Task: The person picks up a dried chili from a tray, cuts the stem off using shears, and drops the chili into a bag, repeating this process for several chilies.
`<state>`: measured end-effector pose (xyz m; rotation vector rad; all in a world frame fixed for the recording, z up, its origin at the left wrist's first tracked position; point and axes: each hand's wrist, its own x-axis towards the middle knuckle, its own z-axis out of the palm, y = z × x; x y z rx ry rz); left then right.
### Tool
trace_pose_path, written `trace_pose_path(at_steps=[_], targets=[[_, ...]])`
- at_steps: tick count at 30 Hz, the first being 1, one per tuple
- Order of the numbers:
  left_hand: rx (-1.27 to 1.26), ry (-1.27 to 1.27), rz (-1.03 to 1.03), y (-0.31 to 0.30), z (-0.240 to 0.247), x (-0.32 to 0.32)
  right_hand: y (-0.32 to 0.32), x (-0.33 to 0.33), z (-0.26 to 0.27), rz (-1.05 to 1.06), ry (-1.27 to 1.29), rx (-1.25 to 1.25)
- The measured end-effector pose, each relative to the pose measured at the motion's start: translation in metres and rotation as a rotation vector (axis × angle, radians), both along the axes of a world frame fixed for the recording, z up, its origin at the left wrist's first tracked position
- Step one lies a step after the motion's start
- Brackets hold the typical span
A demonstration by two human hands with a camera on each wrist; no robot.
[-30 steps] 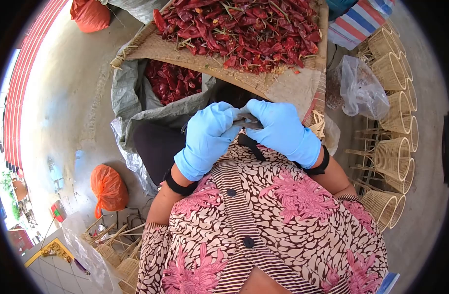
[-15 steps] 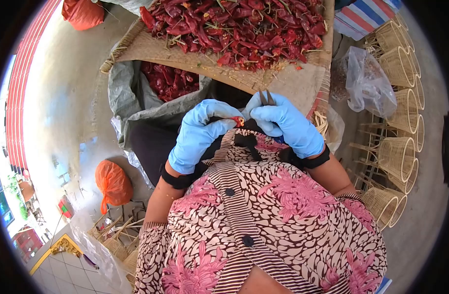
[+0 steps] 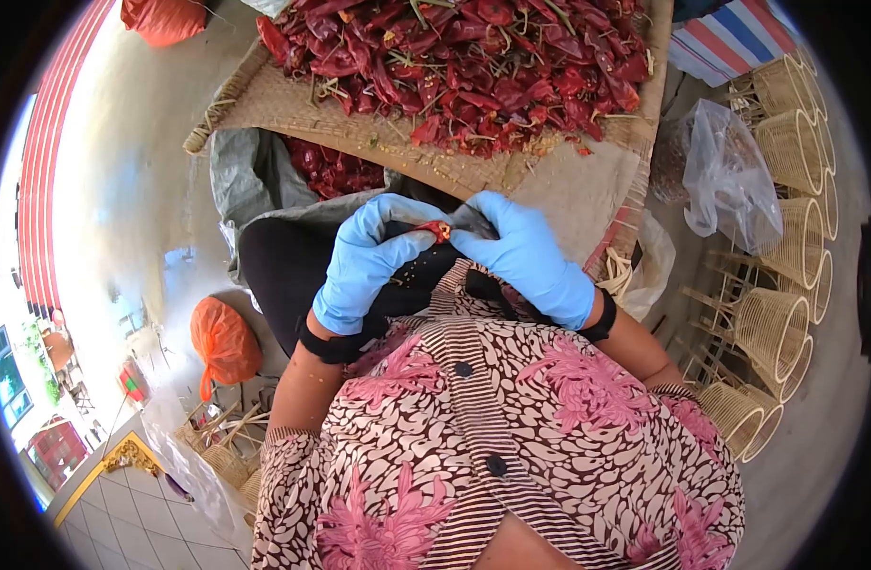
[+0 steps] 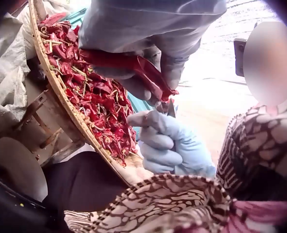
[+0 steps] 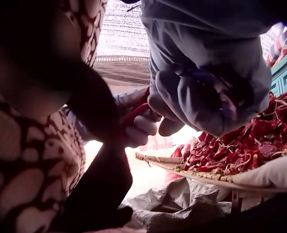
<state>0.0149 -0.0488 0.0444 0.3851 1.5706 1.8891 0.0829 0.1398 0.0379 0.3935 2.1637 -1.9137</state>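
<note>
Both hands wear light blue gloves and meet before the chest. The left hand (image 3: 364, 255) grips a dried red chili pepper (image 4: 150, 75), whose cut, open end shows pale seeds in the head view. Close against that end are the fingers of the right hand (image 3: 535, 255). It holds small pointed metal snips (image 4: 171, 108); a tip sticks out beside the pepper in the left wrist view, the rest hidden by the glove. Loose yellow seeds (image 3: 412, 273) show against the dark trousers below the left hand.
A pile of dried chilies (image 3: 473, 81) covers a woven tray (image 3: 265, 106) just ahead. Under its edge a grey sack (image 3: 248, 171) holds more chilies. Wicker baskets (image 3: 773, 318) and a clear plastic bag (image 3: 730, 176) stand right; an orange bag (image 3: 225, 337) lies left.
The hands were together, parted with the snips' two tips pointing up, and now meet again at the pepper's open end. Seeds now show below the left hand.
</note>
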Motion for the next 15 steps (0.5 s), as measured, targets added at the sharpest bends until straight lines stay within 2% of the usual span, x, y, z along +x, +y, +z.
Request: trace_pose_path(at_steps=[2,3,6,7,9,10,12,15], targets=[[-0.022,-0.02,-0.002,-0.002,-0.001,-0.005,-0.008,0.002,-0.013,-0.056,0.166,0.027],[-0.113,-0.036,0.007,-0.003,-0.001,-0.01,-0.005,0.002,-0.019,-0.031,0.203,0.016],[-0.349,0.191,0.032,-0.011,-0.004,-0.03,0.01,-0.004,-0.008,0.102,-0.049,0.041],[-0.377,0.24,0.067,-0.015,-0.01,-0.035,0.016,-0.005,-0.003,0.095,-0.064,-0.006],[-0.567,0.51,0.033,-0.033,-0.024,-0.046,0.017,-0.006,0.003,0.075,-0.088,-0.098],[-0.678,0.671,0.003,-0.036,-0.026,-0.052,0.021,-0.007,0.002,0.096,-0.073,-0.012],[-0.791,0.757,0.015,-0.043,-0.038,-0.06,0.023,-0.009,-0.007,0.127,-0.037,0.16],[-0.951,0.778,0.044,-0.051,-0.054,-0.068,0.015,-0.004,-0.009,0.059,0.036,0.03]])
